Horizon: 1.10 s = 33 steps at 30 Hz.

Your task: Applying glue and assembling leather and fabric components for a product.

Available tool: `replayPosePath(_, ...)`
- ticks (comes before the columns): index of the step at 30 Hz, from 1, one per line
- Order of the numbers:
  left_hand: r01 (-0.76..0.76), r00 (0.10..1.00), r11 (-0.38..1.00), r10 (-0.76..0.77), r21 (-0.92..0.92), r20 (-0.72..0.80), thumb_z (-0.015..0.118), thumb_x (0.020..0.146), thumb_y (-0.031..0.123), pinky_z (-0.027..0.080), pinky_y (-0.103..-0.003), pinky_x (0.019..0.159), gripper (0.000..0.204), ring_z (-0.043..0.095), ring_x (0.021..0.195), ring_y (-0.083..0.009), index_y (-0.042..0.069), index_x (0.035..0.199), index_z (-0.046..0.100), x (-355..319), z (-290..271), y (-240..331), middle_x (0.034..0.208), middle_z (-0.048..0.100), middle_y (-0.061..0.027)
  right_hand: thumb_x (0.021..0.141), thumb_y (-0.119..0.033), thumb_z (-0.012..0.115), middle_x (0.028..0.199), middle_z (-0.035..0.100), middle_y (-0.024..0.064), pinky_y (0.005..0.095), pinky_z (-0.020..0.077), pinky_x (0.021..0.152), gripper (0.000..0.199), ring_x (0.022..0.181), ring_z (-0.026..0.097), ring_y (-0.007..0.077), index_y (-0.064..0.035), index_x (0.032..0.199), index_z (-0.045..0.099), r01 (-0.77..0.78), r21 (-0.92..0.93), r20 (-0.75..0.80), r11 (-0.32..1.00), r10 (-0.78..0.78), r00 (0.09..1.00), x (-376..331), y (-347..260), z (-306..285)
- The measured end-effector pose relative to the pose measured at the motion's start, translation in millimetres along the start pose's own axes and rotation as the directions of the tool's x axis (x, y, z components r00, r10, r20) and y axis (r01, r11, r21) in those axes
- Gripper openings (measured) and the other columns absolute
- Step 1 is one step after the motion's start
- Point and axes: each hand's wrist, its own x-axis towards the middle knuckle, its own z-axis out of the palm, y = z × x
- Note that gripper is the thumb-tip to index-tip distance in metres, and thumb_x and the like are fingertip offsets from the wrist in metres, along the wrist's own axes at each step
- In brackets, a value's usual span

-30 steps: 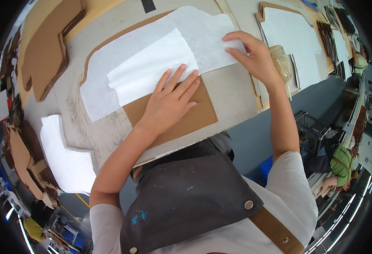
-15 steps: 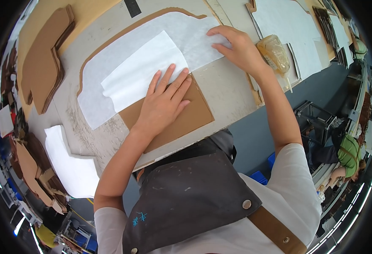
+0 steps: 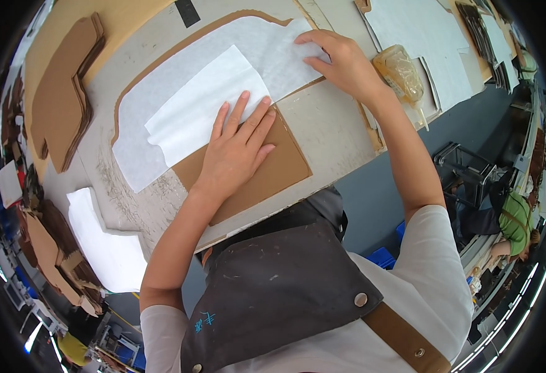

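A large white sheet [image 3: 180, 74] lies over a brown curved piece [image 3: 137, 79], whose brown edge shows along its far side. On top rests a smaller, brighter white panel [image 3: 204, 102]. My left hand [image 3: 234, 149] presses flat on this panel and on a brown board [image 3: 267, 171] nearer to me, its fingers spread. With thumb and index finger apart, my right hand [image 3: 341, 62] touches the right end of the large sheet. Its other fingers are partly hidden.
Stacked brown cut pieces [image 3: 62, 93] lie at the far left; a folded white stack [image 3: 102, 239] sits nearer. To the right are a bottle of yellowish glue [image 3: 400, 73] and more white sheets [image 3: 419, 31]. A person in green [image 3: 514, 221] is at far right.
My right hand has shifted slightly left and away from me at the sheet's right end. A brown edge now shows below the sheet there. My left hand stays on the panel.
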Motion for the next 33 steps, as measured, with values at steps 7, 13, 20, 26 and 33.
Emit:
replayPosePath(7, -0.009, 1.000, 0.998, 0.010, -0.066, 0.015, 0.063, 0.086, 0.025, 0.018, -0.049, 0.115, 0.054, 0.024, 0.141, -0.0305, 0.007, 0.135, 0.048, 0, 1, 0, 0.150, 0.036, -0.0040, 0.079, -0.002, 0.069, 0.092, 0.058, 0.0062, 0.0296, 0.0465, 0.065, 0.043, 0.069, 0.049, 0.0180, -0.0093, 0.120, 0.056, -0.039, -0.035, 0.000, 0.999, 0.040, 0.999, -7, 0, -5)
replayPosePath(13, -0.010, 1.000, 0.998, 0.010, -0.064, 0.009, 0.063, 0.086, 0.026, 0.017, -0.049, 0.115, 0.054, 0.024, 0.141, -0.0304, 0.007, 0.135, 0.048, -1, 2, 0, 0.149, 0.036, -0.0038, 0.079, 0.000, 0.070, 0.086, 0.047, 0.0012, 0.0246, 0.0445, 0.063, 0.054, 0.069, 0.045, 0.0112, -0.0121, 0.128, 0.053, -0.192, 0.071, 0.084, 0.979, 0.186, 0.979, -10, -4, -17)
replayPosePath(20, -0.011, 1.000, 0.999, 0.011, -0.048, 0.013, 0.063, 0.086, 0.026, 0.017, -0.049, 0.115, 0.054, 0.023, 0.141, -0.0305, 0.007, 0.134, 0.048, -1, 2, 0, 0.149, 0.036, -0.0037, 0.077, 0.000, 0.069, 0.083, 0.052, 0.0068, 0.0327, 0.0485, 0.066, 0.055, 0.071, 0.053, 0.0196, -0.0108, 0.127, 0.051, -0.146, 0.043, 0.047, 0.988, 0.144, 0.989, -9, -2, -13)
replayPosePath(26, -0.007, 1.000, 0.999, 0.008, -0.051, 0.026, 0.063, 0.086, 0.026, 0.016, -0.049, 0.116, 0.054, 0.022, 0.142, -0.0300, 0.008, 0.135, 0.048, 0, 2, 0, 0.150, 0.035, -0.0031, 0.078, 0.000, 0.069, 0.089, 0.056, 0.0091, 0.0338, 0.0499, 0.068, 0.054, 0.076, 0.057, 0.0231, -0.0111, 0.127, 0.051, -0.117, -0.016, 0.046, 0.993, 0.117, 0.992, -12, 1, -12)
replayPosePath(33, -0.009, 1.000, 1.000, 0.009, 0.008, 0.009, 0.062, 0.087, 0.033, 0.020, -0.048, 0.115, 0.051, 0.025, 0.141, -0.0281, 0.011, 0.132, 0.052, 0, 2, 1, 0.147, 0.039, -0.0013, 0.079, 0.001, 0.065, 0.098, 0.057, 0.0103, 0.0389, 0.0506, 0.076, 0.049, 0.089, 0.059, 0.0279, -0.0098, 0.125, 0.052, -0.076, -0.293, -0.127, 0.953, 0.040, 0.991, -17, -2, -21)
